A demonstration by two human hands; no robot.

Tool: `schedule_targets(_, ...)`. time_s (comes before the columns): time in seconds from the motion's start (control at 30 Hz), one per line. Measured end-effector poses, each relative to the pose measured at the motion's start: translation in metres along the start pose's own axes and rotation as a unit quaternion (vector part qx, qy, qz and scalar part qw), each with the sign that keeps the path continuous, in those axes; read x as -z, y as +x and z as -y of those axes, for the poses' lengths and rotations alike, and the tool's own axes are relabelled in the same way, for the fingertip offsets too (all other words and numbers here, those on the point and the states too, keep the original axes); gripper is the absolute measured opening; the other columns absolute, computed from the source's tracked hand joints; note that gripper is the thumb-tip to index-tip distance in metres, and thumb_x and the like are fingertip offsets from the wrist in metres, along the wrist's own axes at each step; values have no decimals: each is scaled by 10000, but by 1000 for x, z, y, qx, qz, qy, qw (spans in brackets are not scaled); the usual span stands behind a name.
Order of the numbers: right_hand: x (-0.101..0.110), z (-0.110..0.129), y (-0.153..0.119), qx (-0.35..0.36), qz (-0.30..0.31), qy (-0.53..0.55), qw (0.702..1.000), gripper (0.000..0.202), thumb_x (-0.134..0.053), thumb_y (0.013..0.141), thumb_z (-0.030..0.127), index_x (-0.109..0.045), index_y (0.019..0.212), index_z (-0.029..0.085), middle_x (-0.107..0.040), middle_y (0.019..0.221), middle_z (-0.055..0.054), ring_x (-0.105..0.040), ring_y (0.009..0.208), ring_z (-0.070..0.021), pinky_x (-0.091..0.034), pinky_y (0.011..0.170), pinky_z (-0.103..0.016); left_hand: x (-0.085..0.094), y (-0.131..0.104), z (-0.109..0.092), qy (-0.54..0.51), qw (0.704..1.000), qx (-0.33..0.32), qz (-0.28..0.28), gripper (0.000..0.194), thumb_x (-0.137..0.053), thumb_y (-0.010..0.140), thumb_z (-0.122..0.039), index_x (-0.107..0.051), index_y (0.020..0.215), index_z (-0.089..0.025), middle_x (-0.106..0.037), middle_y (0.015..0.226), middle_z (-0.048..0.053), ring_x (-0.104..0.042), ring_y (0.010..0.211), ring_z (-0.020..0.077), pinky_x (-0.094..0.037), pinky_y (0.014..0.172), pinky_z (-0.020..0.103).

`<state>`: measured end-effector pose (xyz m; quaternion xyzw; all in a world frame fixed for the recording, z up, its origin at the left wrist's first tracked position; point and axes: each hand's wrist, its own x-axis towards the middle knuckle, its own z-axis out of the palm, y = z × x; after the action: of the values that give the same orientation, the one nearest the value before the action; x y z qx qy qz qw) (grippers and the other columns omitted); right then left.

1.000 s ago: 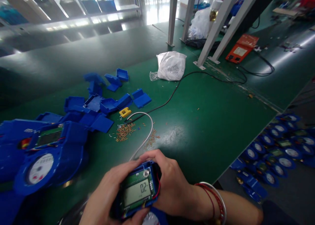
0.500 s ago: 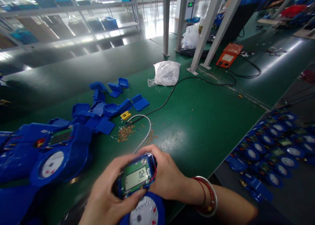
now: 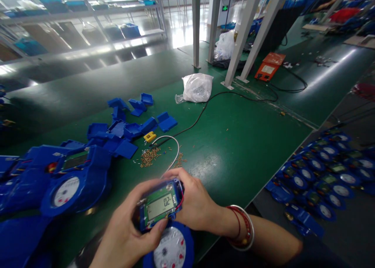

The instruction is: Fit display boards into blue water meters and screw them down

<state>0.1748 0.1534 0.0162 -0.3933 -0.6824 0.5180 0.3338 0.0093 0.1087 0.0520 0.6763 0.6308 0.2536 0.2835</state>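
Observation:
A blue water meter [image 3: 187,242] is close in front of me, with its round white dial [image 3: 170,249] facing up. Above the dial, its uncovered green circuit board carries a small screen [image 3: 159,208] that reads about 0.2. My left hand [image 3: 125,225] is wrapped round the left side of the screen housing, thumb along the lower edge. On the far right side, my right hand [image 3: 197,203] grips the same housing, fingers curled over the top. Red and dark wires show by the right edge of the board. The meter's lower part is cut off by the frame.
More blue meters [image 3: 79,174] lie at left, beside loose blue covers [image 3: 117,129]. Small brass-coloured screws [image 3: 150,158], a yellow piece [image 3: 149,136] and a cable [image 3: 199,117] lie beyond my hands. Farther off are a white bag [image 3: 197,87] and an orange box [image 3: 269,66]. Several meters [image 3: 325,174] stand lower right.
My hands and the meter have shifted slightly up and left in view, showing more of the dial. My left thumb has moved left along the screen's lower edge. Both hands keep their grip.

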Motion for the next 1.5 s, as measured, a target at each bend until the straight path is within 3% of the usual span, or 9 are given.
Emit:
schedule_targets(0.3, -3, 0, 0, 10, -6, -5, 1000, 649, -728, 607, 233, -429, 1182, 215, -638, 1097, -54, -627, 985, -211, -515, 844, -327, -4, -5, -1, 64, 997, -4, -34, 475, -535, 726, -329, -452, 1189, -265, -599, 1156, 26, -615, 1024, 202, -488, 925, 335)
schedule_targets(0.47, -1, 3, 1, 19, 10, -14, 1000, 665, -728, 612, 209, -419, 1200, 187, -616, 1136, -76, -613, 1008, -205, -504, 873, -320, -4, -4, 3, 127, 990, -49, -37, 538, -573, 665, -279, -451, 1189, -259, -621, 1104, 27, -637, 970, 223, -532, 847, 340)
schedule_targets(0.77, 6, 7, 4, 50, 61, -57, 995, 719, -701, 641, 189, -372, 1280, 178, -569, 1182, -94, -562, 1076, -230, -470, 931, -360, -5, -3, -10, 95, 995, 5, -37, 500, -538, 672, -284, -448, 1162, -231, -595, 1100, 60, -609, 983, 249, -493, 878, 388)
schedule_targets(1.07, 12, 15, 8, 74, 103, -88, 988, 795, -718, 644, 179, -337, 1340, 132, -517, 1275, -130, -510, 1161, -242, -438, 988, -355, -4, -4, -9, 82, 996, 32, -17, 520, -529, 668, -271, -419, 1175, -239, -571, 1115, 55, -595, 1003, 250, -470, 906, 413)
schedule_targets(1.37, 17, 19, 9, 85, 123, -88, 985, 720, -724, 652, 170, -397, 1293, 166, -521, 1245, -105, -504, 1148, -231, -438, 987, -355, -3, -2, -12, 95, 995, 7, -25, 506, -534, 657, -267, -436, 1152, -237, -579, 1113, 49, -596, 1021, 250, -477, 905, 391)
schedule_targets(1.5, 22, 23, 12, 88, 152, -92, 980, 746, -731, 631, 153, -396, 1297, 123, -522, 1225, -134, -496, 1144, -242, -444, 981, -361, -3, -1, -11, 107, 994, 13, -21, 533, -543, 645, -257, -424, 1164, -244, -586, 1104, 47, -614, 985, 244, -502, 887, 392)
